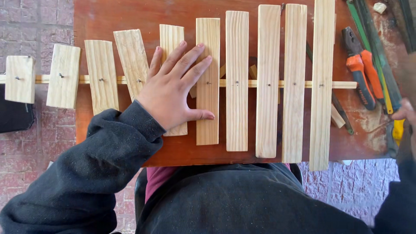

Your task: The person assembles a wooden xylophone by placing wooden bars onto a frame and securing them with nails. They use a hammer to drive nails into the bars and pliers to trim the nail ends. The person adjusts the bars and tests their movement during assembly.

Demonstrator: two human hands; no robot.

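A row of several pale wooden slats (pixel 237 82), shortest at the left and longest at the right, is nailed across a thin wooden strip (pixel 333 84) on a red-brown board (pixel 108 19). My left hand (pixel 173 89) lies flat with fingers spread on two slats near the middle of the row. My right hand (pixel 405 113) is at the right edge, mostly out of frame, closed around a yellow-handled tool (pixel 398 132); the tool's kind is hidden.
Orange-handled pliers (pixel 362 71) and long green and yellow tools (pixel 375 47) lie at the board's right side. The leftmost slats (pixel 19 78) overhang the board above a brick floor (pixel 30 143). A dark object (pixel 13 115) sits at the far left.
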